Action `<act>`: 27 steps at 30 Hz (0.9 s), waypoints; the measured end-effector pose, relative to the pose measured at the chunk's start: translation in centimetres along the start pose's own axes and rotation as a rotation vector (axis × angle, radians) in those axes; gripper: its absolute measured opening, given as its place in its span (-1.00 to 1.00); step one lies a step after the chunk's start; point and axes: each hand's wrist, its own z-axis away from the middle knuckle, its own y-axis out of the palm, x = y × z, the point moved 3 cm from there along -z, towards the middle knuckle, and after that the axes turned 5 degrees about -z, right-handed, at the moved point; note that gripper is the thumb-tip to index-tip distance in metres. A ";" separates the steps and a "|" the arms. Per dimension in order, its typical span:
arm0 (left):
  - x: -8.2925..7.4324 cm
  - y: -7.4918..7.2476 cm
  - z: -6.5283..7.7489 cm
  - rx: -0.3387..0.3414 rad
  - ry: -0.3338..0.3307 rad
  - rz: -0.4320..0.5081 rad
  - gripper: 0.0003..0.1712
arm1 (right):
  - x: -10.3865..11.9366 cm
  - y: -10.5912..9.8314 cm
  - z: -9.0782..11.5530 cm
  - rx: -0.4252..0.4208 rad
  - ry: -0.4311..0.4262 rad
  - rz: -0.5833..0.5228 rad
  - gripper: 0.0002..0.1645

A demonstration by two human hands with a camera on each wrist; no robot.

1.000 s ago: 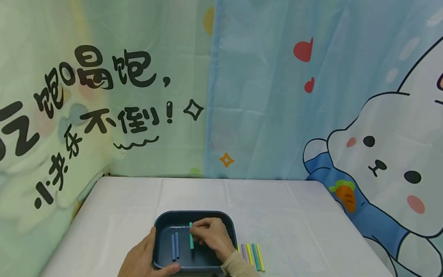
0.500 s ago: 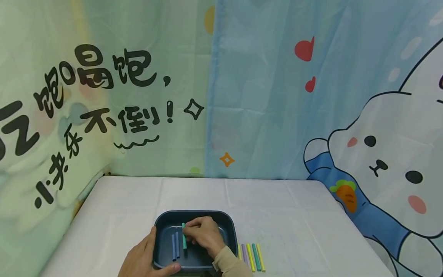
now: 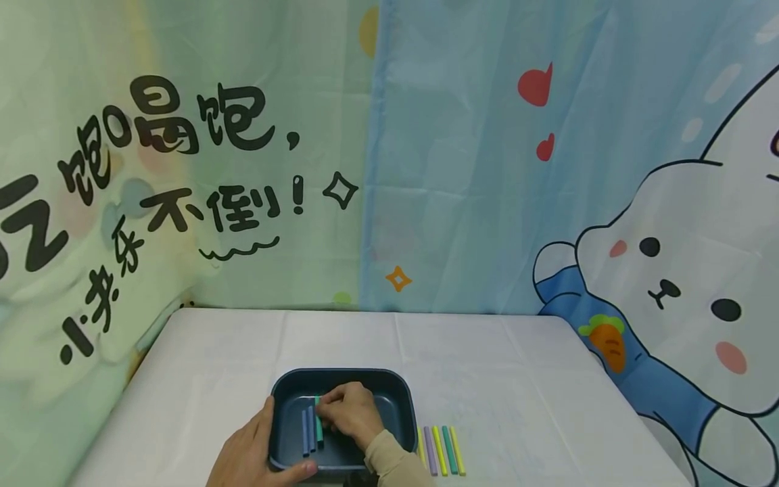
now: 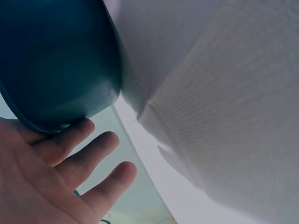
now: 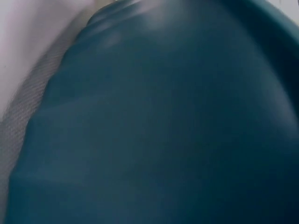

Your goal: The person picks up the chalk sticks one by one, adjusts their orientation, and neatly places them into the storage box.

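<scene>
Right hand [image 3: 351, 414] pinching a green stick [image 3: 319, 433] beside two blue sticks [image 3: 305, 434], toward the left edge inside a dark tray [image 3: 349, 461], left hand [image 3: 246, 450] spread against its near left corner, coloured sticks [image 3: 437, 450] beside its right edge.

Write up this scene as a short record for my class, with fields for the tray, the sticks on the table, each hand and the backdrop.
Tray: dark blue; two blue sticks inside, side by side
Right hand: fingers pinch a green stick just right of the blue pair; touching or not, cannot tell
Left hand: touches the tray's left side
Table: white; right of the tray, visible sticks run yellow, purple, yellow, green, yellow
Backdrop: printed curtain
</scene>
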 end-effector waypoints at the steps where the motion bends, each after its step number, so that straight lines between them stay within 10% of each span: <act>1: 0.0 0.0 0.0 0.002 0.001 0.001 0.51 | 0.0 0.0 0.0 -0.002 0.004 0.013 -0.93; 27: -0.3 -0.1 0.2 0.006 -0.014 0.001 0.53 | -0.6 0.7 0.0 -0.084 -0.071 0.266 -0.83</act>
